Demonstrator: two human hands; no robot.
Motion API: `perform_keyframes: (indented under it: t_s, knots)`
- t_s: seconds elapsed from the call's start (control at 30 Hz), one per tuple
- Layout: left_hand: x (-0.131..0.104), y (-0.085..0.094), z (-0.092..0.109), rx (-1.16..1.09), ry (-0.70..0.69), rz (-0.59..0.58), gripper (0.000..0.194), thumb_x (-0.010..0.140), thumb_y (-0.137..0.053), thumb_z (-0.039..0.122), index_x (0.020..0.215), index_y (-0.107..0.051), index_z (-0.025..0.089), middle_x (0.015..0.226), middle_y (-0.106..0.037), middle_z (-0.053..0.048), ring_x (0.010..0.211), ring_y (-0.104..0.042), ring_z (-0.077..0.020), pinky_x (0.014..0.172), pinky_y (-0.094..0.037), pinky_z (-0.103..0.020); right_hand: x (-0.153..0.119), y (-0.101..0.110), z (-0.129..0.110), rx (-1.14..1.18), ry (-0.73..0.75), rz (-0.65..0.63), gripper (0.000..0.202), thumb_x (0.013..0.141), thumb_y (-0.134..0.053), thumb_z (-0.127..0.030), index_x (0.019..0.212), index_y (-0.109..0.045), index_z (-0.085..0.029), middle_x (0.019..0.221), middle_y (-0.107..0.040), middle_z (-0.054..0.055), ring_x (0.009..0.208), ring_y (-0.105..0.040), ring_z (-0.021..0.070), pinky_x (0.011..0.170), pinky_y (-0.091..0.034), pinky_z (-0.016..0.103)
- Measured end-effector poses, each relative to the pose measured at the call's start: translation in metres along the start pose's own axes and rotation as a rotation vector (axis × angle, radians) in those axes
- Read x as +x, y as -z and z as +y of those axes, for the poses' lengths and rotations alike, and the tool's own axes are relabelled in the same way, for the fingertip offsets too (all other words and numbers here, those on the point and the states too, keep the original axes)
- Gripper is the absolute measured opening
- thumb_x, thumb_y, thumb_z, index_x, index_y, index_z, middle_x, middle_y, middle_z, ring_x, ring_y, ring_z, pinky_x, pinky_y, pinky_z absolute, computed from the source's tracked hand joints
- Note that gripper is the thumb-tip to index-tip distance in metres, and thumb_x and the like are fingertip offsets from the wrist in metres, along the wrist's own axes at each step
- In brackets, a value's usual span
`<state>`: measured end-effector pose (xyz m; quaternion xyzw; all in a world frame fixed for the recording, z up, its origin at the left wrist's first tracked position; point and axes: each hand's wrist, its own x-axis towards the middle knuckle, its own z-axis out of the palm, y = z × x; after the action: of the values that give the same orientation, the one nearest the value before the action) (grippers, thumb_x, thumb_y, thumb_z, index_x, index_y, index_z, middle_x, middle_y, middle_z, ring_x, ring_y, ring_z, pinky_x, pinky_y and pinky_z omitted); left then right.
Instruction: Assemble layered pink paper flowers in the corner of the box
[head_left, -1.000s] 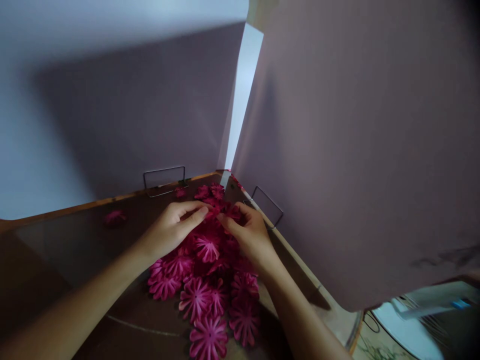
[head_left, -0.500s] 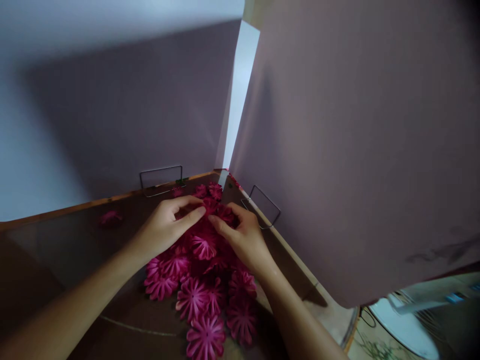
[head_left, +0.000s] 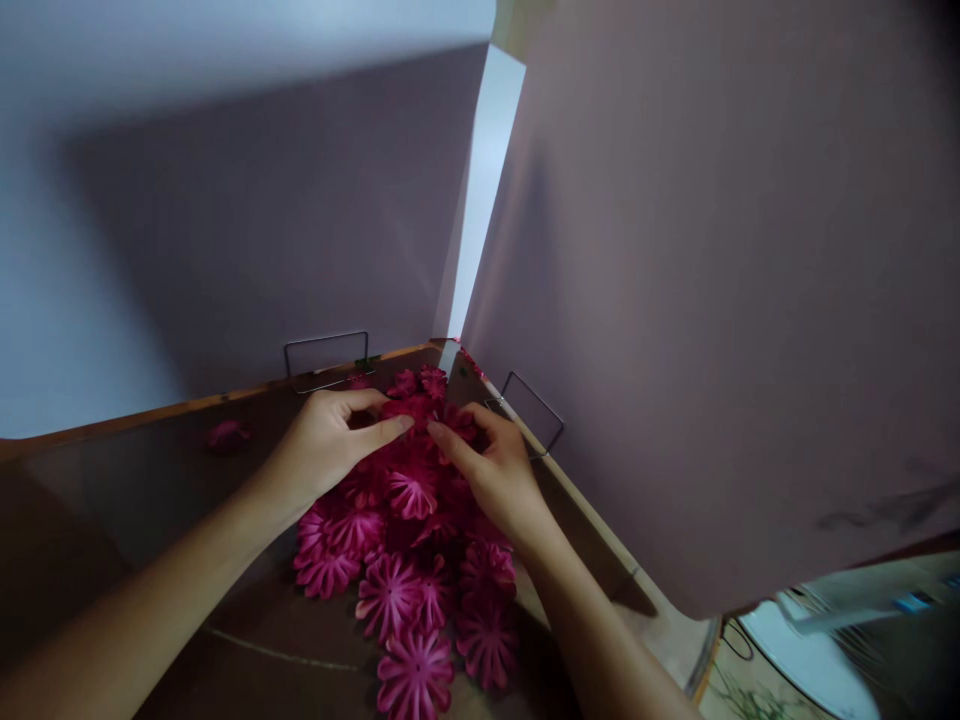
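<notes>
Many magenta fabric flower pieces (head_left: pixel 415 672) lie heaped on a dark table surface (head_left: pixel 247 600), each with rounded, ribbed petals. At the far end of the heap, my left hand (head_left: pixel 337 440) pinches a magenta flower piece (head_left: pixel 409 410) between thumb and fingers. Close beside it on the right, my right hand (head_left: pixel 487 455) has its thumb and fingers closed on magenta petals (head_left: pixel 454 420). The two thumb tips are a short gap apart. Petals partly hide the fingertips of both hands.
Tall pale panels stand behind (head_left: pixel 300 220) and to the right (head_left: pixel 712 300), with wire stands (head_left: pixel 327 338) (head_left: pixel 559 430) at their bases. A lone magenta piece (head_left: pixel 227 434) lies at left. A white round object (head_left: pixel 802 655) is at lower right.
The thumb tips have moved slightly apart, and more of the magenta piece between my hands shows. The whole view has shifted a little.
</notes>
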<state>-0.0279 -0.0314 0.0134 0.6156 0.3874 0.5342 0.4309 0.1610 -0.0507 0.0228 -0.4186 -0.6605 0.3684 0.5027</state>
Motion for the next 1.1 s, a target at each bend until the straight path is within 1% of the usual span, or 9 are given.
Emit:
perform_keyframes:
  t_s: [0.1,0.17,0.3,0.5,0.57,0.7,0.8,0.9,1.1]
  knots:
    - [0.000,0.000,0.004,-0.180,0.075,0.029,0.024,0.074,-0.080,0.029,0.095,-0.075,0.018,0.091,-0.077,-0.006,0.082,-0.071,-0.0199,0.081,-0.057,-0.034,0.003,0.001,0.003,0.169,-0.068,0.070,0.026,0.080,-0.071,-0.044,0.076,-0.062,-0.020,0.061,-0.059,-0.002,0.056,-0.050,0.0125,0.058,-0.038,0.026]
    - [0.003,0.004,0.007,-0.308,0.093,0.088,0.022,0.074,-0.080,0.029,0.093,-0.075,0.019,0.091,-0.076,-0.006,0.083,-0.070,-0.0193,0.083,-0.057,-0.034,0.007,0.006,0.007,0.308,-0.117,0.193,0.024,0.079,-0.071,-0.042,0.085,-0.065,-0.020,0.065,-0.060,-0.002,0.055,-0.049,0.0118,0.057,-0.038,0.026]
    - [0.008,0.014,0.009,-0.376,0.069,0.168,0.020,0.073,-0.080,0.027,0.091,-0.074,0.019,0.095,-0.075,-0.006,0.089,-0.069,-0.0190,0.084,-0.056,-0.032,0.016,0.018,0.012,0.442,-0.105,0.381,0.017,0.076,-0.071,-0.032,0.077,-0.060,-0.019,0.068,-0.060,-0.002,0.060,-0.051,0.0116,0.059,-0.039,0.024]
    - [0.003,0.004,0.000,-0.139,0.037,0.094,0.023,0.070,-0.083,0.032,0.080,-0.068,0.017,0.079,-0.070,-0.003,0.071,-0.064,-0.0153,0.070,-0.053,-0.028,0.009,0.006,0.008,0.323,-0.018,0.145,0.018,0.074,-0.059,-0.015,0.087,-0.050,-0.022,0.098,-0.064,0.001,0.066,-0.057,0.0113,0.068,-0.045,0.026]
    - [0.001,-0.001,0.000,-0.006,0.007,0.058,0.026,0.071,-0.081,0.037,0.080,-0.068,0.016,0.080,-0.070,-0.003,0.071,-0.064,-0.0166,0.069,-0.052,-0.029,0.004,0.000,0.005,0.214,0.043,0.062,0.019,0.076,-0.053,-0.011,0.090,-0.050,-0.023,0.094,-0.062,-0.001,0.068,-0.056,0.0116,0.067,-0.044,0.026]
    - [-0.002,-0.003,0.004,0.333,-0.146,0.039,0.023,0.075,-0.075,0.038,0.078,-0.066,0.018,0.075,-0.067,-0.001,0.071,-0.061,-0.0166,0.067,-0.047,-0.027,-0.002,-0.003,-0.002,-0.061,0.094,-0.059,0.010,0.089,-0.055,-0.025,0.096,-0.061,-0.022,0.089,-0.064,0.001,0.083,-0.058,0.0167,0.075,-0.043,0.028]
    - [-0.004,-0.003,0.007,0.485,-0.261,0.019,0.013,0.078,-0.071,0.030,0.079,-0.065,0.018,0.079,-0.066,-0.001,0.075,-0.061,-0.0170,0.069,-0.046,-0.026,-0.003,-0.003,-0.004,-0.103,0.123,-0.075,0.020,0.089,-0.061,-0.040,0.098,-0.065,-0.022,0.097,-0.068,0.002,0.091,-0.060,0.0192,0.082,-0.043,0.030]
    - [-0.005,-0.003,0.008,0.536,-0.331,-0.009,0.011,0.079,-0.071,0.028,0.077,-0.065,0.019,0.080,-0.066,-0.001,0.076,-0.061,-0.0169,0.072,-0.045,-0.027,-0.002,-0.002,-0.003,-0.107,0.094,-0.052,0.023,0.089,-0.061,-0.044,0.093,-0.067,-0.022,0.090,-0.068,0.001,0.084,-0.059,0.0184,0.076,-0.042,0.029]
    - [-0.002,-0.001,0.001,0.379,-0.261,-0.008,0.016,0.081,-0.071,0.034,0.080,-0.066,0.018,0.078,-0.066,-0.001,0.075,-0.060,-0.0165,0.070,-0.045,-0.025,-0.001,0.002,-0.001,-0.069,0.047,-0.021,0.020,0.087,-0.065,-0.041,0.084,-0.065,-0.021,0.077,-0.062,-0.001,0.072,-0.053,0.0149,0.067,-0.038,0.026]
